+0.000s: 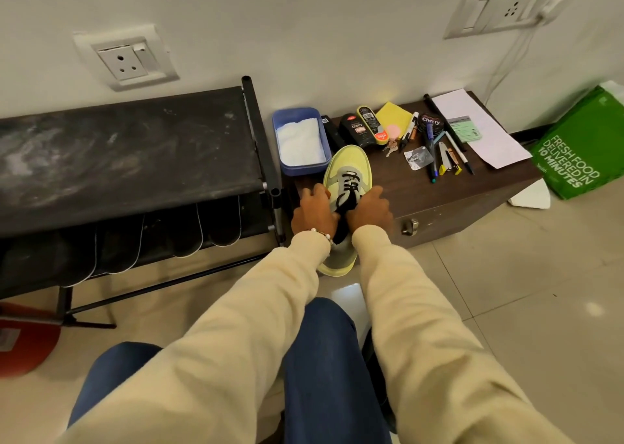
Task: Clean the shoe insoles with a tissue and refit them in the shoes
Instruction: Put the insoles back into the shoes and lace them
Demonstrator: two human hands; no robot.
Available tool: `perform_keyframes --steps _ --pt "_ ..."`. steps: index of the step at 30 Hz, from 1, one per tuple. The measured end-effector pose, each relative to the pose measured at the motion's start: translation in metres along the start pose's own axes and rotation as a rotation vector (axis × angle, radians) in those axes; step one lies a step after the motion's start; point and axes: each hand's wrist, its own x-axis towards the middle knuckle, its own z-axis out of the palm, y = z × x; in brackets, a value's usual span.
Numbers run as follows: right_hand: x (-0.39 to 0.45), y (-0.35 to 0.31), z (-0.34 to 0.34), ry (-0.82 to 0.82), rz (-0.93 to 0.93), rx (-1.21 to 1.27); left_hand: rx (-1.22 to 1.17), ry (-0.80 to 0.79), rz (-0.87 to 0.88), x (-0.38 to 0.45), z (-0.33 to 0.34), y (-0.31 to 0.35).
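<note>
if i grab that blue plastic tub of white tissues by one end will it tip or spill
The blue plastic tub probably lifts easily: it holds only soft white tissues, so it looks light for its size. It has no lid, so a steep tilt could shed the loose top sheets. Its low, wide, flat-bottomed shape suggests it will slide rather than tip if pushed.

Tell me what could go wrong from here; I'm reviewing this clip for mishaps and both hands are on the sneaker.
The yellow sneaker overhangs the front edge of the dark cabinet; if the left hand or right hand lets go, it may tip to the floor. Its toe sits close to the blue tissue box and the polish bottles, so a push forward could knock them.
</note>
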Motion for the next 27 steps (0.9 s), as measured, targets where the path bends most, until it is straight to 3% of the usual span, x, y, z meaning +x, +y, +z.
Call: perform_keyframes --steps 4,10,13,16,20,27 --pt "-0.002 -0.001 0.000 -0.010 0.034 0.046 -0.022 -0.033 -0.086 0.002 -0.001 -0.002" --pt "-0.003 0.027 -0.005 -0.344 0.209 0.555 -0.162 -0.091 -0.125 0.006 0.005 -0.008" --pt "-0.009 0.026 -0.006 -0.369 0.185 0.514 -0.268 -0.161 -0.192 0.006 0.007 -0.012" --pt "-0.015 0.018 -0.013 -0.343 0.131 0.362 -0.306 -0.219 -0.258 0.001 0.007 -0.015" --pt "-0.027 0.014 -0.029 -0.218 0.013 0.131 -0.308 -0.184 -0.240 -0.010 0.000 -0.012" --pt "-0.081 0.004 -0.072 0.021 -0.121 0.157 -0.296 0.015 -0.140 -0.058 -0.054 0.006"
